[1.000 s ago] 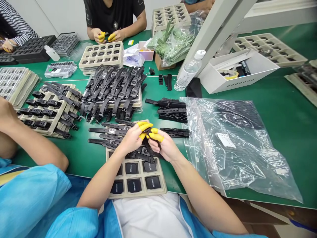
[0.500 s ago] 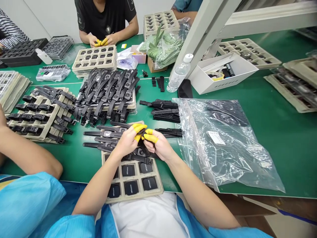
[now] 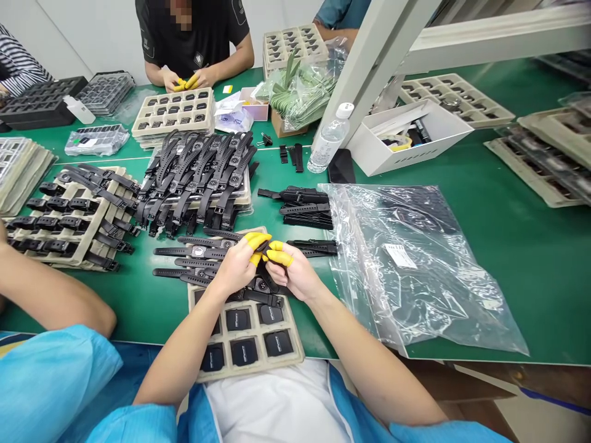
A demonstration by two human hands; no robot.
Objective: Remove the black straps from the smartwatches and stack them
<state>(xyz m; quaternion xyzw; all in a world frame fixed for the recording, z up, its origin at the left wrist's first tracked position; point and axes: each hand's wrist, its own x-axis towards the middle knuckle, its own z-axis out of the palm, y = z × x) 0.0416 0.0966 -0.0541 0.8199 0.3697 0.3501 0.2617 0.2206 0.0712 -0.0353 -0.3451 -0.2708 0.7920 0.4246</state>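
My left hand (image 3: 239, 264) and my right hand (image 3: 298, 274), both with yellow finger covers, meet above a moulded tray. Between their pinched fingertips is a black watch strap (image 3: 263, 247); whether a watch case is attached to it is hidden by the fingers. Beneath the hands, the beige tray (image 3: 253, 370) holds square black watch cases in its near compartments. Several black watches with straps (image 3: 198, 263) lie across its far part, partly behind my left hand. Loose black straps (image 3: 305, 216) are piled just beyond my right hand, beside a clear plastic bag (image 3: 425, 277).
A heap of strapped watches (image 3: 198, 175) covers trays ahead. Another watch tray (image 3: 90, 237) stands at left, near a co-worker's arm (image 3: 50, 289). Beyond the bag are a water bottle (image 3: 330, 138), a phone (image 3: 341, 167), a white box (image 3: 406, 147) and a slanted post (image 3: 364, 67).
The view has shifted slightly. Both hands stay together on the black watch strap, with only a small movement of the fingers.
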